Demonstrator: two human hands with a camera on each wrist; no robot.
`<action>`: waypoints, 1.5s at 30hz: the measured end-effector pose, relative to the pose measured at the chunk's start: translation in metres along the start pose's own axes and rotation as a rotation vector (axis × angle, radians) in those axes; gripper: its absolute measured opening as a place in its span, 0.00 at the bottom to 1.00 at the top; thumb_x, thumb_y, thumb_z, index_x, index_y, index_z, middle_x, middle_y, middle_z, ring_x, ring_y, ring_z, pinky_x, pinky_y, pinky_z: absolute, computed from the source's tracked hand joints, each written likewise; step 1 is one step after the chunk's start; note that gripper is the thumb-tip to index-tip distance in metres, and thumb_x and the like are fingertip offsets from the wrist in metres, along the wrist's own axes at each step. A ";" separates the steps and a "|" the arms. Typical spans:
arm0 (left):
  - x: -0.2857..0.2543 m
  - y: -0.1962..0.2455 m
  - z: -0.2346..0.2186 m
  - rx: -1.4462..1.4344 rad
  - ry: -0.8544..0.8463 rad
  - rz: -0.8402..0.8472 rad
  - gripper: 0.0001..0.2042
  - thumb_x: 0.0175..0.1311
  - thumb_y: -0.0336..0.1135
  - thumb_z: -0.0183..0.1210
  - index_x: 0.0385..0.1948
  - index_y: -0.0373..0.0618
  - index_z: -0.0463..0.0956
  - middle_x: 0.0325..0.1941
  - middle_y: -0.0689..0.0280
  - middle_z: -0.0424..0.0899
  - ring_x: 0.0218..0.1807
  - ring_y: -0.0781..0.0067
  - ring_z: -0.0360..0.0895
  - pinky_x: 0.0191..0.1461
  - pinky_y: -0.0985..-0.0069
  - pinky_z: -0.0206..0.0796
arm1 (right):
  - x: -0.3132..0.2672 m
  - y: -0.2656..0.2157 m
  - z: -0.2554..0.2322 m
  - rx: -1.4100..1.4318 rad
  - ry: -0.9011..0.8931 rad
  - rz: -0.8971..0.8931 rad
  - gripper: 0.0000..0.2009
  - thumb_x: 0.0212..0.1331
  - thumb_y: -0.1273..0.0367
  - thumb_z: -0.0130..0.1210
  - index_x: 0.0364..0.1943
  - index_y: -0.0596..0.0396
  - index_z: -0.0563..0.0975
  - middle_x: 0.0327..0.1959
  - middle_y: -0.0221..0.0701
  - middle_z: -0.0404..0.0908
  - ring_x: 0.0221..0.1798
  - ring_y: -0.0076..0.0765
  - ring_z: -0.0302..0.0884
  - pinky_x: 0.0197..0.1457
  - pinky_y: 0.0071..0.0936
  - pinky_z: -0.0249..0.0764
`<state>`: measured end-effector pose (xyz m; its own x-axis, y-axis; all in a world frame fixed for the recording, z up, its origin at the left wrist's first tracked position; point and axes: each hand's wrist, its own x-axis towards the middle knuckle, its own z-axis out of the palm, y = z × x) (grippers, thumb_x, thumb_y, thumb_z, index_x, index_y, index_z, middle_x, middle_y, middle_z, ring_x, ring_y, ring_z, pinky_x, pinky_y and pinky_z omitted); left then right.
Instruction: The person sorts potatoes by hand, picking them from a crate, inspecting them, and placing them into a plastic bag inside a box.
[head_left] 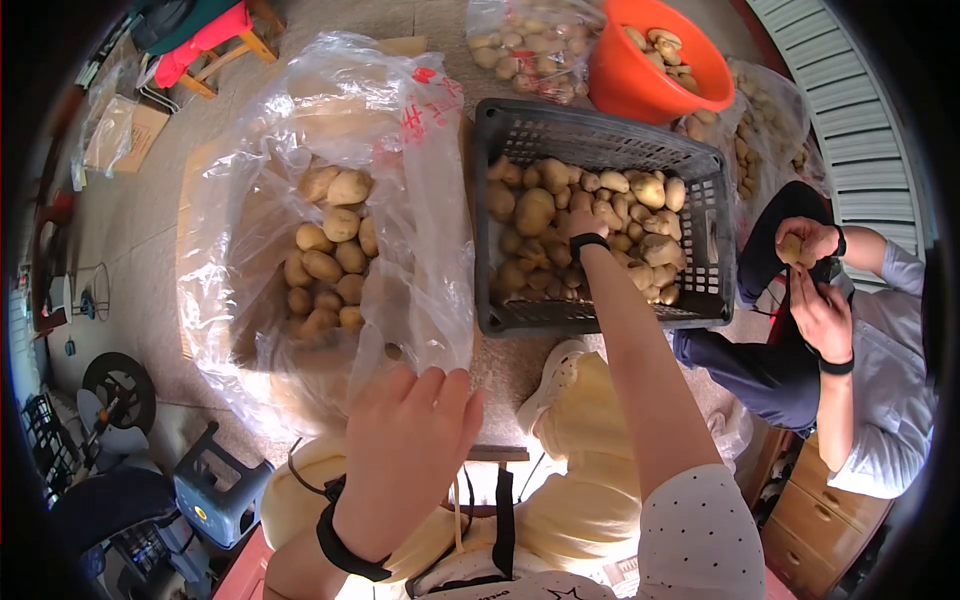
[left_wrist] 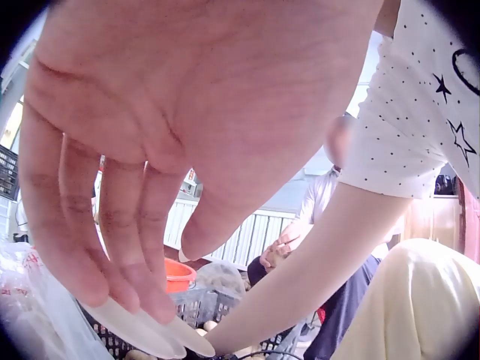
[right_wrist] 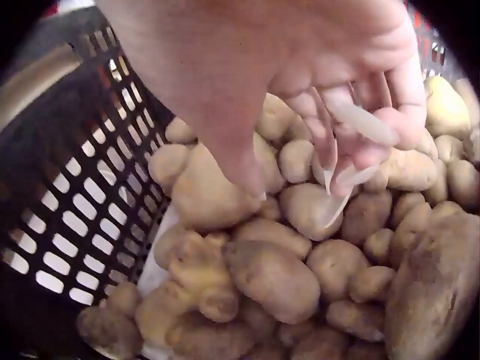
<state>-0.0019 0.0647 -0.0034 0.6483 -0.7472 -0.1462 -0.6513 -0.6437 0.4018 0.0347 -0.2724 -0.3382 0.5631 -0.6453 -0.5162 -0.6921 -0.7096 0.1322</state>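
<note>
My right hand [head_left: 583, 222] reaches into a black plastic crate [head_left: 729, 250] of potatoes. In the right wrist view this hand [right_wrist: 300, 60] is over the pile, thumb against a large potato [right_wrist: 206, 187], fingers bent loosely above a smaller potato [right_wrist: 307, 210]; nothing is plainly gripped. My left hand [head_left: 405, 445] hangs empty at the near edge of a cardboard box lined with clear plastic [head_left: 425, 270], where several potatoes [head_left: 322, 266] lie. The left wrist view shows the left hand's palm [left_wrist: 195, 97] with loosely bent fingers.
Behind the crate stand an orange tub [head_left: 640, 85] of potatoes and a plastic bag [head_left: 530, 50] of them. At the right a seated person [head_left: 850, 350] holds a potato in both hands. A blue-grey stool [head_left: 215, 485] stands at lower left, a fan-like wheel [head_left: 118, 392] behind it.
</note>
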 end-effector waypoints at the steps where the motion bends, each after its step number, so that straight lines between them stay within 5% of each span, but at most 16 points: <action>1: 0.000 0.000 0.000 -0.003 -0.019 -0.005 0.06 0.59 0.34 0.59 0.33 0.42 0.76 0.28 0.66 0.78 0.31 0.64 0.75 0.30 0.68 0.68 | 0.006 -0.001 0.005 -0.026 0.005 0.062 0.17 0.60 0.58 0.55 0.48 0.50 0.79 0.50 0.31 0.80 0.50 0.36 0.82 0.38 0.38 0.81; 2: 0.001 -0.001 0.000 0.002 -0.021 -0.009 0.06 0.59 0.34 0.59 0.33 0.42 0.76 0.28 0.66 0.78 0.31 0.64 0.75 0.30 0.68 0.68 | 0.009 0.001 0.011 -0.082 0.065 0.020 0.15 0.59 0.57 0.56 0.43 0.48 0.82 0.42 0.28 0.83 0.41 0.35 0.84 0.29 0.38 0.79; 6: 0.005 -0.003 -0.001 -0.026 -0.051 -0.027 0.07 0.58 0.34 0.59 0.34 0.42 0.76 0.28 0.65 0.78 0.31 0.64 0.75 0.30 0.68 0.68 | 0.004 -0.005 0.001 -0.117 -0.088 0.032 0.18 0.60 0.54 0.52 0.44 0.51 0.81 0.46 0.32 0.83 0.47 0.36 0.83 0.36 0.38 0.80; 9: 0.008 -0.005 -0.001 -0.025 -0.050 -0.024 0.07 0.58 0.34 0.59 0.34 0.42 0.76 0.28 0.65 0.78 0.31 0.63 0.75 0.30 0.68 0.67 | 0.020 -0.006 0.026 -0.259 -0.070 -0.044 0.18 0.59 0.51 0.54 0.39 0.49 0.83 0.38 0.28 0.85 0.40 0.34 0.84 0.26 0.36 0.78; 11: 0.009 -0.005 -0.001 -0.019 -0.054 -0.024 0.08 0.58 0.34 0.59 0.34 0.41 0.76 0.28 0.65 0.77 0.31 0.63 0.75 0.30 0.68 0.67 | 0.027 -0.008 0.039 -0.208 0.071 0.029 0.07 0.53 0.62 0.58 0.29 0.45 0.84 0.23 0.22 0.80 0.21 0.30 0.79 0.12 0.30 0.61; 15: 0.010 -0.004 0.002 -0.016 -0.063 -0.021 0.08 0.58 0.34 0.60 0.35 0.41 0.76 0.28 0.65 0.77 0.31 0.63 0.74 0.29 0.68 0.67 | 0.038 -0.017 0.045 -0.267 0.101 0.055 0.06 0.53 0.63 0.58 0.24 0.44 0.83 0.17 0.21 0.78 0.17 0.30 0.76 0.11 0.29 0.58; 17: 0.011 -0.004 0.003 -0.016 -0.065 -0.023 0.08 0.58 0.34 0.60 0.35 0.41 0.76 0.28 0.65 0.77 0.31 0.64 0.74 0.29 0.68 0.68 | 0.039 -0.022 0.041 -0.374 -0.001 0.092 0.17 0.58 0.51 0.54 0.33 0.47 0.85 0.26 0.24 0.84 0.26 0.30 0.83 0.14 0.33 0.71; 21: 0.011 -0.006 0.007 -0.020 -0.085 -0.030 0.08 0.58 0.34 0.59 0.35 0.41 0.76 0.28 0.65 0.77 0.32 0.64 0.75 0.29 0.69 0.68 | 0.035 -0.019 0.034 -0.315 -0.055 0.119 0.18 0.60 0.51 0.52 0.35 0.47 0.85 0.28 0.25 0.85 0.27 0.30 0.83 0.13 0.37 0.71; 23: 0.011 -0.007 0.007 -0.019 -0.084 -0.025 0.08 0.58 0.35 0.60 0.35 0.41 0.76 0.28 0.65 0.77 0.32 0.64 0.75 0.29 0.69 0.68 | 0.027 -0.013 0.026 -0.177 -0.107 0.102 0.18 0.63 0.53 0.48 0.40 0.47 0.84 0.36 0.30 0.86 0.35 0.34 0.85 0.25 0.40 0.78; 29: 0.013 -0.005 0.005 0.009 -0.096 -0.008 0.08 0.58 0.35 0.60 0.35 0.42 0.76 0.27 0.65 0.77 0.32 0.65 0.75 0.30 0.70 0.68 | 0.050 0.004 0.054 0.001 -0.040 0.042 0.23 0.63 0.48 0.46 0.46 0.49 0.82 0.49 0.37 0.82 0.53 0.39 0.80 0.53 0.32 0.76; 39: 0.014 -0.004 0.007 -0.011 -0.095 0.008 0.09 0.58 0.34 0.60 0.35 0.41 0.76 0.27 0.65 0.77 0.31 0.64 0.74 0.30 0.69 0.68 | 0.019 -0.006 0.024 0.126 -0.039 0.135 0.23 0.58 0.46 0.53 0.45 0.48 0.82 0.46 0.32 0.84 0.51 0.38 0.81 0.45 0.35 0.80; 41: 0.013 -0.003 0.007 -0.005 -0.099 0.004 0.09 0.58 0.34 0.60 0.35 0.41 0.76 0.27 0.65 0.77 0.31 0.64 0.75 0.30 0.69 0.68 | 0.019 -0.007 0.027 0.150 -0.098 0.114 0.27 0.60 0.43 0.48 0.48 0.49 0.81 0.51 0.36 0.81 0.54 0.40 0.79 0.55 0.35 0.75; 45: 0.014 -0.006 0.008 -0.009 -0.099 0.004 0.09 0.58 0.34 0.60 0.35 0.40 0.75 0.27 0.64 0.77 0.31 0.64 0.75 0.30 0.69 0.68 | 0.020 -0.011 0.021 0.085 -0.130 0.112 0.28 0.61 0.42 0.46 0.50 0.48 0.80 0.53 0.36 0.80 0.55 0.40 0.78 0.57 0.37 0.74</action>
<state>0.0079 0.0566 -0.0147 0.6034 -0.7627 -0.2326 -0.6498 -0.6394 0.4109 0.0441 -0.2713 -0.3679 0.4210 -0.6729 -0.6083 -0.7860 -0.6053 0.1255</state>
